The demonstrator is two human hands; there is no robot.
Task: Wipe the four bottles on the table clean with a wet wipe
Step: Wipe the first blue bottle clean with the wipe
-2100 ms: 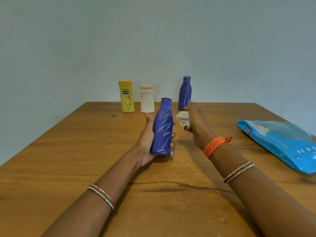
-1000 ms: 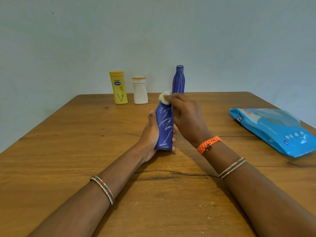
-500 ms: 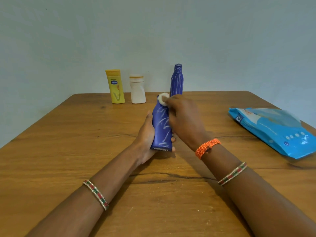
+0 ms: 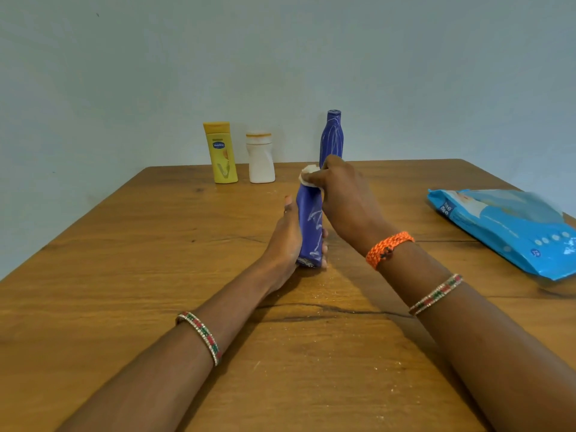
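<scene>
My left hand (image 4: 285,241) grips the lower body of a blue bottle (image 4: 310,226) held upright just above the wooden table (image 4: 124,275). My right hand (image 4: 346,198) presses a crumpled white wet wipe (image 4: 308,176) onto the top of that bottle, covering its cap. Along the far edge stand a yellow bottle (image 4: 220,152), a white bottle (image 4: 260,159) and a second blue bottle (image 4: 332,137), whose base is hidden behind my right hand.
A blue pack of wet wipes (image 4: 505,227) lies flat on the table at the right, reaching the frame's edge. A pale wall rises right behind the far table edge. A dark crack runs across the wood beneath my forearms.
My right hand brought the wipe from beside the bottle up onto its top and has kept it there. My left hand still holds the bottle in about the same spot.
</scene>
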